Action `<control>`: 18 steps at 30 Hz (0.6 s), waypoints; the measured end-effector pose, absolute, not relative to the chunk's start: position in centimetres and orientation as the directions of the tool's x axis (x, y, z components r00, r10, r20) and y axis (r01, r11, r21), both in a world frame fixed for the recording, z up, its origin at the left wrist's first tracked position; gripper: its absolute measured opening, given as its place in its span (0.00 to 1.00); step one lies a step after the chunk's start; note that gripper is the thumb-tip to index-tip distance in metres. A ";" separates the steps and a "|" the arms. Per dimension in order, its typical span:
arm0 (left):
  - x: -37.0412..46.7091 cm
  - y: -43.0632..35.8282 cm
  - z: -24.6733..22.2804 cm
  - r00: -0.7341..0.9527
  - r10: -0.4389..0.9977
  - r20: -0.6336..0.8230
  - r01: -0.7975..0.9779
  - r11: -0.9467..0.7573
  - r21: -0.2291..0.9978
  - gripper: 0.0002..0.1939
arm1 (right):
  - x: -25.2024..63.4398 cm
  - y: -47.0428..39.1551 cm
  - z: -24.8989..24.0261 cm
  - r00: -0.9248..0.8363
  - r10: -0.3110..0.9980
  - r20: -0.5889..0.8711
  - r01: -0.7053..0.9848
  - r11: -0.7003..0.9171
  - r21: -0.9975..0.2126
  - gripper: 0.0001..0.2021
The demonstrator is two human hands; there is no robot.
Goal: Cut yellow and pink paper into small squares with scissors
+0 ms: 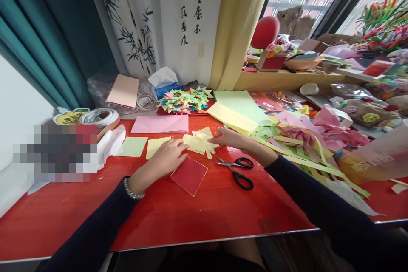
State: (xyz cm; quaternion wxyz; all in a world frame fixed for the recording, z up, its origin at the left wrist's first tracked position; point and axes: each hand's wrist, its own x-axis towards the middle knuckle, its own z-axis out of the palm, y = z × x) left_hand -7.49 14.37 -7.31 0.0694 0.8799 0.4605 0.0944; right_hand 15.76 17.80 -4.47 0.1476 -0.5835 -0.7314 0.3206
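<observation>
1. Left hand [168,154]: palm down, fingers loosely bent, fingertips at the left end of the pale yellow paper strips [200,142]. Whether it grips a strip cannot be told.
2. Right hand [232,138]: fingers curved, thumb and forefinger set narrow at the right end of the same strips. Whether paper is pinched between them cannot be told.
3. Pale yellow paper strips: located between the hands, overlapping, with loose ends fanned out toward the right hand.
4. Red square card [189,176]: gold-edged, flat on the red tabletop [178,225], turned cornerwise, just nearer the wearer than the strips.
5. Scissors [243,181]: black-handled, blades slightly parted, points toward the strips, below the right wrist.
6. Yellow paper piece [155,143]: partly behind the left hand. Green paper piece [132,146]: just left of it.
7. Pink paper sheet [160,124]: flat, beyond these two pieces.
8. Folded paper pieces [186,100]: multicoloured and pointed, heaped beyond the pink sheet, beside a blue tissue pack [168,90].
9. Light green sheet [240,103]: right of the heap, partly under a yellow sheet [232,118].
10. Cut paper scraps [298,138]: green, yellow and pink, piled near the right forearm.
</observation>
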 end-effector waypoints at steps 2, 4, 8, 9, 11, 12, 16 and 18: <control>-7.1 14.7 -8.3 0.606 0.787 0.115 0.753 -0.614 0.236 0.17 | 14.5 18.7 -5.3 -0.267 0.944 -0.194 0.659 0.033 -0.751 0.16; -6.8 14.9 -8.8 0.618 0.774 0.140 0.730 -0.630 0.265 0.18 | 13.4 19.3 -5.8 -0.271 0.940 -0.205 0.598 -0.002 -0.801 0.16; -6.9 15.0 -8.9 0.619 0.771 0.149 0.718 -0.632 0.292 0.19 | 11.9 19.5 -6.4 -0.287 0.935 -0.210 0.555 -0.016 -0.831 0.15; -6.9 15.1 -8.9 0.620 0.771 0.145 0.717 -0.632 0.293 0.19 | 11.8 19.4 -6.5 -0.295 0.931 -0.215 0.543 -0.022 -0.839 0.14; -7.0 15.1 -8.8 0.618 0.774 0.138 0.718 -0.628 0.300 0.19 | 11.8 19.3 -6.7 -0.312 0.923 -0.227 0.520 -0.034 -0.854 0.13; -7.0 15.1 -8.7 0.616 0.776 0.135 0.718 -0.624 0.308 0.18 | 11.8 19.3 -6.8 -0.319 0.919 -0.233 0.510 -0.041 -0.859 0.12; -7.1 15.0 -8.1 0.549 0.818 0.175 0.722 -0.569 0.393 0.18 | 12.9 19.8 -6.3 -0.323 0.913 -0.249 0.470 -0.074 -0.880 0.13; -7.4 15.0 -7.5 0.489 0.845 0.216 0.729 -0.532 0.432 0.17 | 14.2 20.1 -5.6 -0.310 0.916 -0.253 0.450 -0.093 -0.888 0.13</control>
